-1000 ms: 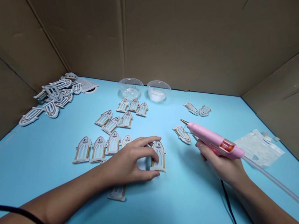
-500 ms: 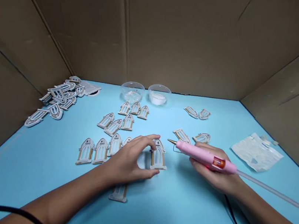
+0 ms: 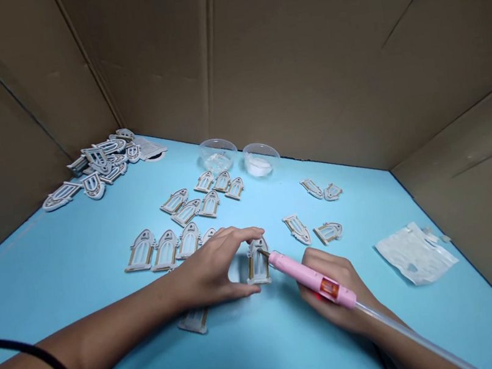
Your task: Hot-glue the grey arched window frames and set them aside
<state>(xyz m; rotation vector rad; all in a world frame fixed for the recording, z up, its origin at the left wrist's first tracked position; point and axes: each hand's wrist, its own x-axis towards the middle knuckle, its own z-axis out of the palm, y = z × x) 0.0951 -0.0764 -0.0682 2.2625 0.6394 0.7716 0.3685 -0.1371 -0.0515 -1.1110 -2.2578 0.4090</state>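
Between thumb and fingers, my left hand [image 3: 219,268] grips a small arched window piece [image 3: 258,264] by its top and bottom, upright over the blue table [image 3: 269,341]. My right hand [image 3: 335,288] is wrapped round a pink glue gun [image 3: 308,277] with a clear glue stick [image 3: 411,335] out of its back. The gun's metal tip meets the upper part of the held piece. Under my left wrist another arched piece [image 3: 194,322] lies partly hidden. A row of similar pieces [image 3: 164,249] lies just beyond my left forearm.
Further back lie several small arched pieces [image 3: 209,204] and two clear plastic cups [image 3: 261,160]. A heap of pieces [image 3: 99,163] is at the back left. More pieces [image 3: 298,229] lie right of centre, a white packet [image 3: 416,254] at the right. Cardboard walls [image 3: 293,66] surround the table.
My right hand has moved left with the glue gun, bringing its tip onto the window piece. My left hand still holds that piece in nearly the same place.
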